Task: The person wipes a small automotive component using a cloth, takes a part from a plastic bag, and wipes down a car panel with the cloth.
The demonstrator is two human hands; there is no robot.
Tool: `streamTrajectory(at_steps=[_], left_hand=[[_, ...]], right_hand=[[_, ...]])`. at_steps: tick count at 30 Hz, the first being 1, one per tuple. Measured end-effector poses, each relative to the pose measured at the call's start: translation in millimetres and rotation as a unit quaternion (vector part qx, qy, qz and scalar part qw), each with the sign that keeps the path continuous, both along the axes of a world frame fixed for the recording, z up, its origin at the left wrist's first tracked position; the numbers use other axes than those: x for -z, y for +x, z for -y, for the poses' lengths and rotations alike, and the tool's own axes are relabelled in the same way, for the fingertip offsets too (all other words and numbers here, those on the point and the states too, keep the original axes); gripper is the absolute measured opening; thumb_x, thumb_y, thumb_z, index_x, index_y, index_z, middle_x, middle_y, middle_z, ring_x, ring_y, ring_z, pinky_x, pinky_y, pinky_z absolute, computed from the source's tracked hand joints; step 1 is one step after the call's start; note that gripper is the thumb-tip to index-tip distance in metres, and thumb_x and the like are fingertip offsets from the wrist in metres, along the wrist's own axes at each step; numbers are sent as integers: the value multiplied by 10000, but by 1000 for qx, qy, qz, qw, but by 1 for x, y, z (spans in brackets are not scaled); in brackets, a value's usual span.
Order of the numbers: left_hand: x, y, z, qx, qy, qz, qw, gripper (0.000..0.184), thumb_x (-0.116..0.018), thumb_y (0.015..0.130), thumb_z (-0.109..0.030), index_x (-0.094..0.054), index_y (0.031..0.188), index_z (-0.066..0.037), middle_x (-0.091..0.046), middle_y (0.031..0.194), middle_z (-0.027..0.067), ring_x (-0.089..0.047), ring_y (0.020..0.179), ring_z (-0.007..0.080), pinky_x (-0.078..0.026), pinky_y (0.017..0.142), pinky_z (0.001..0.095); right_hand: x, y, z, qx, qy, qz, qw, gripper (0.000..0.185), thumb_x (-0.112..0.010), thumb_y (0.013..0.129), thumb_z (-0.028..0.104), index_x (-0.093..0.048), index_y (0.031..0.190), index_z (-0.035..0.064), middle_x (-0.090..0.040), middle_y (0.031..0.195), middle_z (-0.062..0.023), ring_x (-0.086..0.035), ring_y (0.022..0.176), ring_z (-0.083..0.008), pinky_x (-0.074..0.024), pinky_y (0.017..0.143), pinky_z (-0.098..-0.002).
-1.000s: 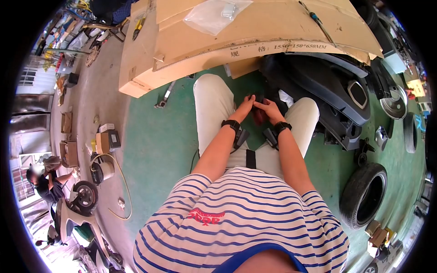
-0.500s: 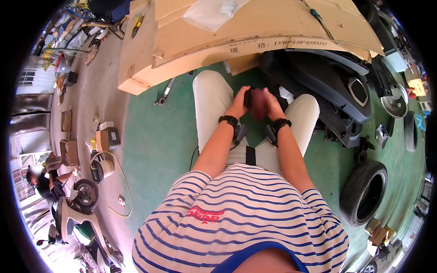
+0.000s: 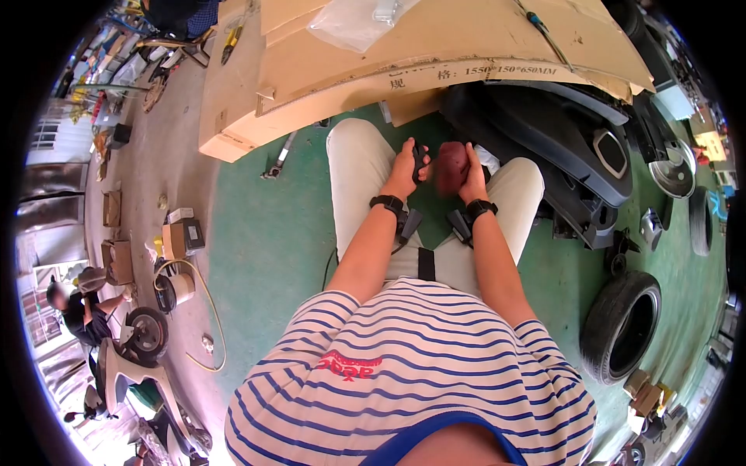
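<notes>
Between my knees, my left hand (image 3: 402,175) is closed around a small black object (image 3: 420,161) whose kind I cannot make out. Facing it, my right hand (image 3: 472,180) grips a dark red rounded piece (image 3: 451,165), smeared along its lower edge, with the fingers along its right side. A gap separates the black object from the red piece. Just beyond my right hand lies a crumpled white scrap (image 3: 488,159), beside a large black plastic scooter body part (image 3: 536,147).
A large cardboard box (image 3: 326,105) lies ahead, bearing a clear plastic bag (image 3: 353,23), yellow-handled pliers (image 3: 231,43) and a screwdriver (image 3: 544,35). A metal tool (image 3: 281,158) is on the green floor. A tyre (image 3: 622,326) stands right. Another person (image 3: 81,311) is beside a scooter (image 3: 144,373) at left.
My hands have moved apart, opening a gap between the black object and the red piece. The red piece has shifted slightly right with my right hand.
</notes>
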State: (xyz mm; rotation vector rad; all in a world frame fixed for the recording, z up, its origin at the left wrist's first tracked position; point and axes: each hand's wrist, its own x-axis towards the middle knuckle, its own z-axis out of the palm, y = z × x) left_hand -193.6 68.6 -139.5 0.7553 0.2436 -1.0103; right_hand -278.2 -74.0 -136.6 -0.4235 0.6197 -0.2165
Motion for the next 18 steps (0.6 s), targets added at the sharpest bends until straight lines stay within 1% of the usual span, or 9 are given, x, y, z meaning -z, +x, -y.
streamTrajectory(at_steps=[5,7,8,10,11,13,14,16,18], left_hand=[[1,-2,1,21,58,28,998,380,-396,897,-452,-437,887,-74,-471,627,52,-348,402,148,-281,389,276],[8,2,-1,31,-2,19,999,452,-382,886,-479,-476,957,-42,-564,738,107,-498,497,220,-391,449,301],[11,1,1,31,-2,19,999,452,-382,886,-479,-476,957,-42,-564,738,107,-498,497,220,-391,449,301],[-3,-4,3,2,-85,-96,992,555,-357,874,-507,-498,1060,-4,-599,964,190,-602,745,331,-504,638,378],[-5,-4,3,2,-85,-96,992,555,-357,874,-507,-498,1060,-4,-599,964,190,-602,745,331,-504,638,378],[-4,-4,2,9,-154,-94,983,631,-330,865,-530,-493,1123,23,-529,1153,238,-565,961,392,-478,840,445],[-3,-3,2,9,-154,-94,984,631,-330,865,-530,-493,1123,23,-529,1153,238,-565,961,392,-478,840,445],[-4,-3,2,-49,-168,-101,979,596,-372,870,-512,-496,1112,19,-534,1126,234,-552,972,378,-449,890,457],[-4,-5,2,-80,-129,-86,985,588,-398,870,-512,-489,1122,12,-535,1120,219,-536,997,373,-438,899,461]], right_hand=[[0,-1,0,-10,6,-17,1000,314,-548,876,324,-560,1023,46,-612,983,-92,-586,864,-214,-474,792,-328],[-1,-2,0,-11,4,-10,1000,321,-542,878,329,-560,1027,45,-613,984,-94,-586,865,-215,-475,790,-328],[-2,-3,0,-21,2,1,1000,334,-533,880,337,-557,1033,42,-613,983,-95,-587,864,-215,-477,784,-328],[-4,-4,0,-31,-1,12,999,346,-525,882,345,-553,1040,39,-613,982,-97,-588,862,-215,-480,778,-328],[-5,-4,-1,-23,-6,8,1000,359,-517,883,352,-547,1049,35,-612,985,-100,-585,871,-216,-473,791,-328],[-5,-3,-1,-15,-11,4,1000,372,-510,885,359,-541,1057,31,-610,989,-104,-583,880,-217,-466,805,-329],[-5,-3,-1,1,-7,6,1000,370,-519,881,343,-532,1075,27,-606,999,-103,-577,897,-218,-452,829,-325],[-2,-1,-1,16,-2,8,1000,371,-528,878,327,-524,1092,24,-601,1009,-102,-572,915,-218,-438,853,-321],[-1,1,-2,60,-112,10,992,377,-564,861,264,-504,1150,29,-588,1035,-86,-558,959,-212,-406,896,-310]])
